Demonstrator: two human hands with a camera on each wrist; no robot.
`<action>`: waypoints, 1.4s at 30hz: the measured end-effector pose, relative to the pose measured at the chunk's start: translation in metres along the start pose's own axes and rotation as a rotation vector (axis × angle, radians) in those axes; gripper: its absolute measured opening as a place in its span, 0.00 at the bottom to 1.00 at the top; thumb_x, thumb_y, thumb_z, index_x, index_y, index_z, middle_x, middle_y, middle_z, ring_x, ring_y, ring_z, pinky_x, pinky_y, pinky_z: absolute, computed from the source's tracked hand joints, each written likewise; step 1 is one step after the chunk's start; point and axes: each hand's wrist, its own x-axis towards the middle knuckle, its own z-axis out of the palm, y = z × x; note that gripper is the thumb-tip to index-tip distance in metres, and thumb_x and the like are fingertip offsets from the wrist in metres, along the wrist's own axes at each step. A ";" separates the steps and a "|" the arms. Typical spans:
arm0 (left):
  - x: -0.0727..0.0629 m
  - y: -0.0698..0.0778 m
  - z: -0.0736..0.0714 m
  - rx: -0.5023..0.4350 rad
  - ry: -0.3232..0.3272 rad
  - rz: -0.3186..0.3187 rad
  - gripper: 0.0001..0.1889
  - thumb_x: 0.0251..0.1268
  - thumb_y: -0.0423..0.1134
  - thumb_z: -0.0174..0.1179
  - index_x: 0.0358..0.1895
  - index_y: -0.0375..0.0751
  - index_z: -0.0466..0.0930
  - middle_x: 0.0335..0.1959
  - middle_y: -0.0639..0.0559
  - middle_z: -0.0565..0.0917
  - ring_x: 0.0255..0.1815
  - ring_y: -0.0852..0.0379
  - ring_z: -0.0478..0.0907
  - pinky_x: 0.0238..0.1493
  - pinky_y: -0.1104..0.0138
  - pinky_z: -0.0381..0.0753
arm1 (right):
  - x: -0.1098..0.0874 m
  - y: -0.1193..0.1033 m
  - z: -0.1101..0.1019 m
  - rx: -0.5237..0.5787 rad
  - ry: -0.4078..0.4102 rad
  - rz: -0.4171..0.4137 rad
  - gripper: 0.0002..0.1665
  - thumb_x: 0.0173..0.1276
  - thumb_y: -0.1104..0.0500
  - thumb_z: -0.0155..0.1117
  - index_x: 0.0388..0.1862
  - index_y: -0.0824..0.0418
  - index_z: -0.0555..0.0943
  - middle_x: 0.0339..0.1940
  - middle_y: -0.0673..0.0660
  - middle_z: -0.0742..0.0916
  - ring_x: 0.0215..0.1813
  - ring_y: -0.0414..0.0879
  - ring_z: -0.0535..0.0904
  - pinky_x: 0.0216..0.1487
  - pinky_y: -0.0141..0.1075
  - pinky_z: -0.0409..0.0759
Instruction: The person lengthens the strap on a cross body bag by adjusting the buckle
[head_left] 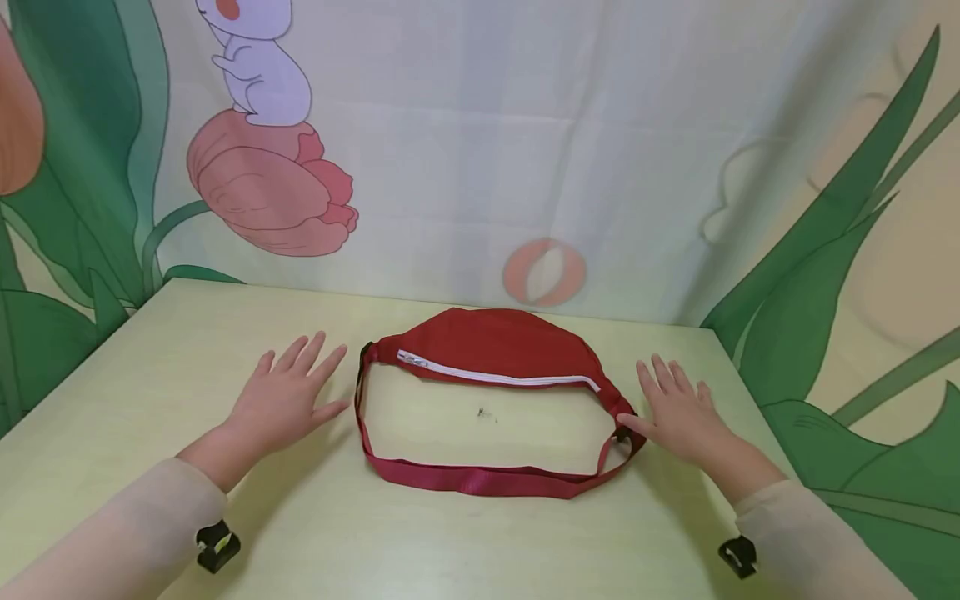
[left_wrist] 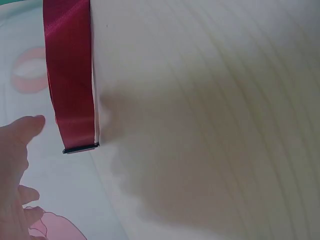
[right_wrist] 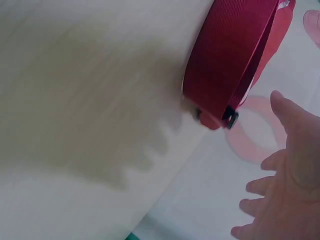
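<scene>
A red waist bag [head_left: 495, 343] lies on the table with its white zipper [head_left: 495, 378] facing the front and the zipper pull at the left end. Its dark red strap [head_left: 465, 478] loops toward the front edge, with a black buckle [head_left: 622, 433] at the right side. To the left of the bag, my left hand [head_left: 281, 400] hovers with fingers spread, holding nothing. My right hand [head_left: 682, 412] is spread on the other side, its thumb overlapping the strap near the buckle in the head view. In the left wrist view the strap [left_wrist: 72, 75] ends at a black slider.
The pale yellow table [head_left: 480, 550] carries a small dark mark [head_left: 483, 413] inside the strap loop. Behind it hangs a curtain [head_left: 637, 167] printed with a white animal, flowers and leaves. Black bands [head_left: 217, 547] show at both sleeves.
</scene>
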 end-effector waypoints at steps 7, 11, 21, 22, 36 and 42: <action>0.005 0.006 0.006 -0.016 0.054 0.156 0.36 0.54 0.43 0.68 0.67 0.41 0.64 0.65 0.35 0.65 0.65 0.37 0.61 0.57 0.43 0.64 | -0.008 -0.025 0.004 0.141 0.005 -0.264 0.37 0.65 0.48 0.61 0.66 0.69 0.65 0.65 0.68 0.69 0.66 0.64 0.62 0.61 0.57 0.62; 0.008 0.010 0.009 -0.044 0.048 0.256 0.32 0.50 0.36 0.70 0.62 0.44 0.72 0.61 0.36 0.70 0.62 0.39 0.65 0.56 0.47 0.68 | -0.014 -0.053 0.006 0.204 -0.086 -0.413 0.31 0.65 0.51 0.62 0.62 0.66 0.71 0.60 0.62 0.76 0.62 0.57 0.70 0.60 0.50 0.68; 0.013 0.014 0.011 -0.081 0.038 0.329 0.11 0.50 0.34 0.70 0.40 0.45 0.86 0.54 0.40 0.77 0.55 0.41 0.73 0.52 0.49 0.73 | -0.017 -0.084 0.013 0.111 -0.186 -0.539 0.23 0.60 0.54 0.68 0.53 0.59 0.79 0.45 0.49 0.84 0.45 0.43 0.78 0.50 0.42 0.74; 0.013 0.014 0.011 -0.079 0.041 0.335 0.11 0.50 0.35 0.70 0.39 0.45 0.86 0.53 0.40 0.77 0.54 0.42 0.74 0.52 0.50 0.73 | -0.017 -0.084 0.013 0.119 -0.186 -0.533 0.20 0.59 0.56 0.68 0.50 0.58 0.80 0.41 0.48 0.84 0.41 0.40 0.78 0.47 0.39 0.75; 0.008 0.022 0.001 -0.276 -0.014 0.282 0.05 0.54 0.35 0.67 0.34 0.47 0.82 0.30 0.59 0.78 0.28 0.62 0.74 0.32 0.68 0.78 | 0.000 -0.050 0.020 0.125 -0.083 -0.255 0.08 0.58 0.61 0.69 0.37 0.52 0.81 0.31 0.43 0.80 0.32 0.38 0.73 0.34 0.33 0.75; 0.005 0.039 -0.009 -0.377 0.007 0.297 0.06 0.55 0.35 0.66 0.37 0.45 0.84 0.31 0.59 0.79 0.30 0.63 0.74 0.34 0.68 0.78 | 0.004 -0.043 0.023 0.112 -0.125 -0.142 0.07 0.58 0.60 0.69 0.35 0.53 0.80 0.26 0.44 0.79 0.29 0.40 0.72 0.36 0.43 0.73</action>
